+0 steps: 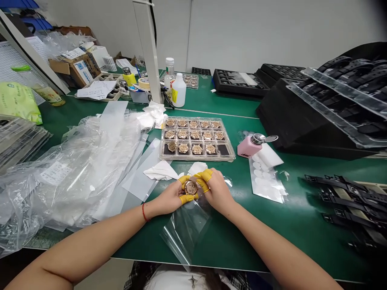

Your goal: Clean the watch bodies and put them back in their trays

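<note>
Between the yellow-covered fingertips of my left hand (173,196) is a gold watch case (191,187), its engraved back facing up. My right hand (216,189) pinches a clear plastic film (189,227) right beside the case, and the film hangs down toward the table's front edge. Yellow finger covers are on both hands. Just beyond them stands a clear compartment tray (198,158) with several gold watch cases in rows; one front-row case (172,146) sits tilted, and the front right compartment shows only a dark pad. White cloths (161,170) lie between the tray and my hands.
Plastic bags (69,181) cover the left side. A pink pump bottle (249,146) and a sheet of round white stickers (266,181) stand and lie right of the tray. Black straps (350,205) and a black stand (302,121) are at the right; bottles (178,90) are behind.
</note>
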The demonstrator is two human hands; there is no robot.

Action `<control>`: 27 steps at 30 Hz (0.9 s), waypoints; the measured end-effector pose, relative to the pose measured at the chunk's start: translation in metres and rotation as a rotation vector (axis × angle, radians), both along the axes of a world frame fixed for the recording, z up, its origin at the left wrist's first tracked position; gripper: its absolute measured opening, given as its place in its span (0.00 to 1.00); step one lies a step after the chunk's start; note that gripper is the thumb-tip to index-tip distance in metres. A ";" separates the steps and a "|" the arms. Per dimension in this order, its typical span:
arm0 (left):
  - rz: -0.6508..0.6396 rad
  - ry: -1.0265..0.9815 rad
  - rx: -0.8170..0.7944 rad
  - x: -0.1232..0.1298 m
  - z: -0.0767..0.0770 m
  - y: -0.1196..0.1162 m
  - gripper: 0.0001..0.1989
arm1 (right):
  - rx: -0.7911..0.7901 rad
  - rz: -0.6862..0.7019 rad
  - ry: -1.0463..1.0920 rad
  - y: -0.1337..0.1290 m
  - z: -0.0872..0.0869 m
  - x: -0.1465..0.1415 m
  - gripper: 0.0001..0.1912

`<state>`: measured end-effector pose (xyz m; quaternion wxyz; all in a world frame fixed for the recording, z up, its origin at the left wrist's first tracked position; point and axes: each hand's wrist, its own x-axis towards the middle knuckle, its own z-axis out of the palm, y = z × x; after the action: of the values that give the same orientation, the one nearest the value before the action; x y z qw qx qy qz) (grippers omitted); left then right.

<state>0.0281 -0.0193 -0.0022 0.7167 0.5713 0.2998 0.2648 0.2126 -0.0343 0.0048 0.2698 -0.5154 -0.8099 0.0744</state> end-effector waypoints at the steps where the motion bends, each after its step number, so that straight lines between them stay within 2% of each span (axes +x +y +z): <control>1: -0.005 0.015 0.007 0.000 0.001 0.000 0.21 | 0.017 0.038 0.013 -0.001 0.002 0.001 0.13; 4: -0.028 0.051 0.034 -0.001 0.001 -0.001 0.21 | 0.074 0.109 -0.057 -0.007 0.005 0.000 0.15; 10: -0.015 0.018 0.025 0.000 0.000 0.001 0.21 | 0.111 0.151 -0.210 -0.021 0.003 -0.002 0.16; 13: -0.024 0.023 -0.007 0.000 0.002 0.002 0.23 | 0.138 0.165 -0.168 -0.029 0.002 0.000 0.16; 16: -0.027 0.041 -0.028 -0.001 0.004 0.002 0.25 | 0.052 0.178 0.008 -0.030 -0.002 0.009 0.14; 19: -0.036 0.074 -0.065 -0.002 0.006 0.001 0.27 | -0.117 -0.014 0.232 -0.019 -0.011 0.030 0.12; 21: -0.033 0.078 -0.086 -0.002 0.006 0.001 0.28 | -0.182 -0.215 0.226 -0.009 -0.017 0.044 0.14; 23: -0.011 0.061 -0.095 -0.001 0.004 0.000 0.29 | -0.181 -0.337 0.148 -0.003 -0.021 0.048 0.15; 25: 0.011 0.035 -0.082 0.000 0.001 -0.001 0.30 | -0.158 -0.326 0.136 -0.003 -0.020 0.038 0.15; 27: 0.006 -0.006 -0.058 0.002 -0.002 -0.001 0.33 | -0.204 -0.192 0.243 -0.006 -0.016 0.018 0.18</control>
<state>0.0297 -0.0206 -0.0040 0.7329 0.5487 0.3068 0.2600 0.2306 -0.0405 -0.0114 0.3178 -0.6025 -0.7066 0.1918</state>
